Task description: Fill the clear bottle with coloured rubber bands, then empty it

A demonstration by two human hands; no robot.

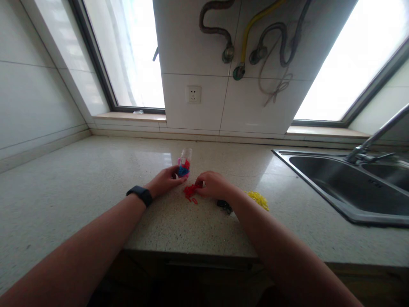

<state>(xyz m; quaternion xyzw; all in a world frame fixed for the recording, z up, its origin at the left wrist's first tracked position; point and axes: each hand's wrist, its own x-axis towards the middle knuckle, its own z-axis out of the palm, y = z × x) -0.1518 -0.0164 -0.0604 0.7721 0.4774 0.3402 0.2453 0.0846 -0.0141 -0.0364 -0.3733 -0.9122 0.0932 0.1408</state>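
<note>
A clear plastic bottle (184, 167) stands on the counter, with pink, blue and red small pieces layered inside. My left hand (166, 181) is closed around its lower left side, a dark watch band on the wrist. To the right of the bottle lies a small pile of red rubber bands (189, 191), a few of them loose at its front edge. My right hand (212, 185) pinches into this pile with thumb and fingers. Beneath my right forearm are a black heap of small pieces (224, 206) and a yellow heap of loops (257, 199), both partly hidden.
The speckled stone counter (179, 234) runs along a tiled wall. On the right a steel double sink (332, 183) with a faucet (361, 151) is set into it. A wall socket (193, 94) and several hoses with valves (239, 71) are at the back, between two windows.
</note>
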